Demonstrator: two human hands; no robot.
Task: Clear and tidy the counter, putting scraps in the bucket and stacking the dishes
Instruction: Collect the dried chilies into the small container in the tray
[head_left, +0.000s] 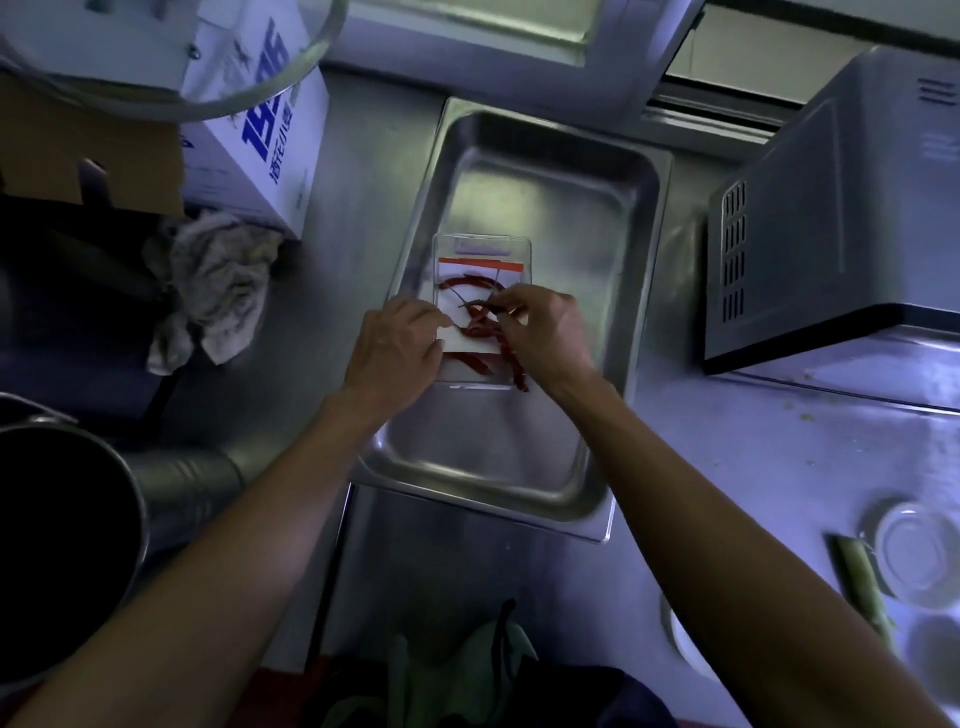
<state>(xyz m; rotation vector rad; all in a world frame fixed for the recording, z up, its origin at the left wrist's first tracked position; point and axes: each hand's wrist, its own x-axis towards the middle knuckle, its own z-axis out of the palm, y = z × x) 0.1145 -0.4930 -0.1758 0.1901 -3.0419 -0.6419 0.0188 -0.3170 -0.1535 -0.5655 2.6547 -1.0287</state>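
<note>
A clear plastic box (483, 249) with a red-striped label lies in a steel tray (524, 467) on the counter. Several dried red chillies (467, 283) lie in it. My left hand (395, 348) holds the box's near left edge, fingers curled on it. My right hand (545, 332) pinches chilli stems over the box, and one chilli (511, 358) hangs from those fingers. A dark metal bucket (62, 545) stands at the near left.
A crumpled rag (218, 286) and a blue-printed white carton (260, 140) lie left of the tray. A grey microwave (841, 218) stands at the right. A small glass dish (914, 551) and a green stalk scrap (857, 577) sit at the near right.
</note>
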